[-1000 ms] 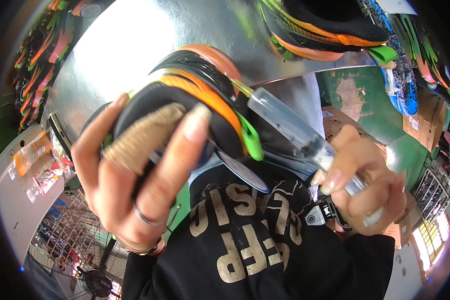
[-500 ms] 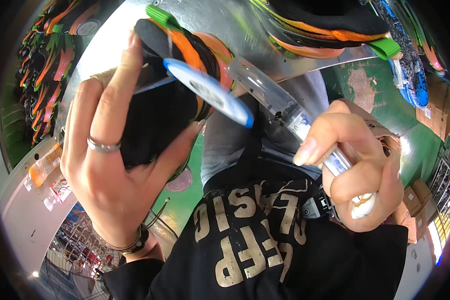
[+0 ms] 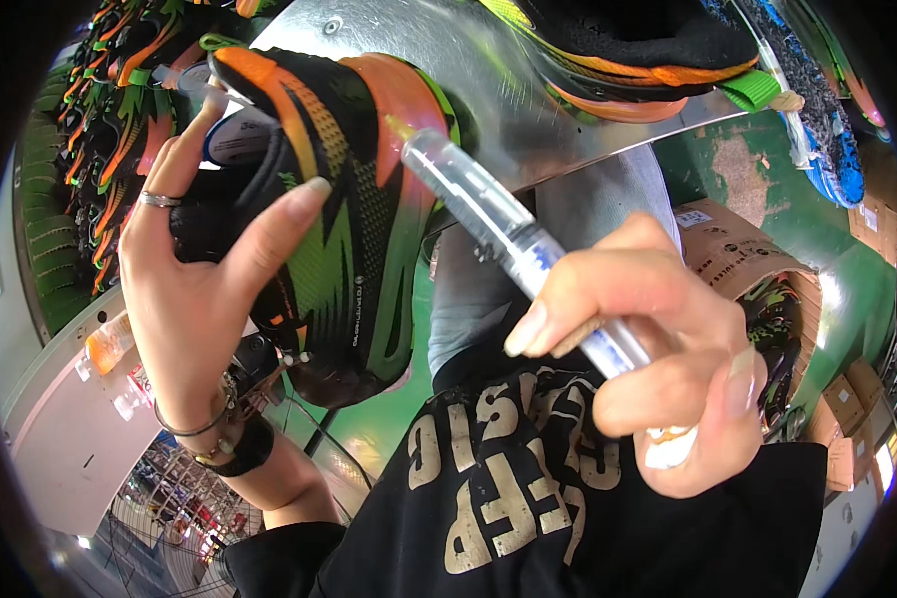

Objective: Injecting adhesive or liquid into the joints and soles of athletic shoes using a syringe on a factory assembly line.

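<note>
My left hand (image 3: pixel 204 289), with a ring and a bracelet, grips a black, green and orange sports shoe (image 3: pixel 344 214) and holds it up at the left, its side turned toward me. A white insole (image 3: pixel 231 140) shows at the shoe's opening by my fingers. My right hand (image 3: pixel 648 349) is closed around a clear plastic syringe (image 3: pixel 498 224). The syringe's yellowish tip touches the shoe's orange edge near its upper part.
A shiny metal shelf (image 3: pixel 528 110) runs above, carrying another black and orange shoe (image 3: pixel 638 45). Several similar shoes (image 3: pixel 100 149) hang in rows at the left. Cardboard boxes (image 3: pixel 738 259) stand on the green floor at the right. A wire rack (image 3: pixel 169 498) is at the lower left.
My left hand has turned the shoe from its opening and insole facing me to its side facing me. The syringe tip has come up against the shoe's orange edge.
</note>
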Available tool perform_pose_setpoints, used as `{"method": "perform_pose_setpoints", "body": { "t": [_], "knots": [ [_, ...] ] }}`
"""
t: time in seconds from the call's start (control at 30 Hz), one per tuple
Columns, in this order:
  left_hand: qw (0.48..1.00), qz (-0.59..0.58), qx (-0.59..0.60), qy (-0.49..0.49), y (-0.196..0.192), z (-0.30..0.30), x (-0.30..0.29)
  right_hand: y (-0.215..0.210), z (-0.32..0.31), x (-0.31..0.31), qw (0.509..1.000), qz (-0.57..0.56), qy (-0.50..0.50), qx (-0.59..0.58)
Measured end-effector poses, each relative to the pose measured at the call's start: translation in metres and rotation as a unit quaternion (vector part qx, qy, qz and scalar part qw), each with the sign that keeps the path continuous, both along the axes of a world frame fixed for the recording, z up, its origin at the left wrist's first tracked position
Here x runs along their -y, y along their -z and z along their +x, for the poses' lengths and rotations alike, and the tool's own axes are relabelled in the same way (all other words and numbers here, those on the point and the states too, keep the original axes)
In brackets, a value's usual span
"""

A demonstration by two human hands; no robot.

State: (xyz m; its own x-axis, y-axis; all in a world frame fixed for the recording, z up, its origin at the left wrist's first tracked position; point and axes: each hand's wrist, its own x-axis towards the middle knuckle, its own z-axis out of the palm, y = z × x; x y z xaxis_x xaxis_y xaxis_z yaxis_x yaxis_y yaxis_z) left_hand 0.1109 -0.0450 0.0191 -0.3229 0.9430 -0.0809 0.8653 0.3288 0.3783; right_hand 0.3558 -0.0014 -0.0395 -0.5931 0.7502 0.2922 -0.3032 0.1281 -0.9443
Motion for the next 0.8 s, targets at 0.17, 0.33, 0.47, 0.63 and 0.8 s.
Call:
{"method": "perform_pose_setpoints", "body": {
  "t": [0.17, 0.33, 0.47, 0.63, 0.8],
  "knots": [
    [0.997, 0.024, 0.078, -0.012, 0.004, 0.000, -0.003, -0.003, -0.004, 0.008, 1.000, 0.010, 0.004, 0.017],
    [0.988, 0.040, 0.134, -0.062, 0.006, 0.000, 0.000, -0.007, -0.008, 0.013, 1.000, -0.004, 0.001, 0.015],
    [0.988, 0.043, 0.131, -0.074, 0.008, 0.001, 0.001, -0.010, -0.001, 0.000, 0.990, 0.068, -0.106, 0.071],
    [0.971, 0.046, 0.199, -0.124, 0.010, -0.004, 0.005, -0.011, -0.003, 0.016, 0.994, 0.086, -0.045, 0.041],
    [0.969, 0.051, 0.205, -0.126, 0.011, -0.005, 0.004, 0.000, -0.005, 0.019, 0.991, 0.131, -0.035, -0.016]
  ]
}}
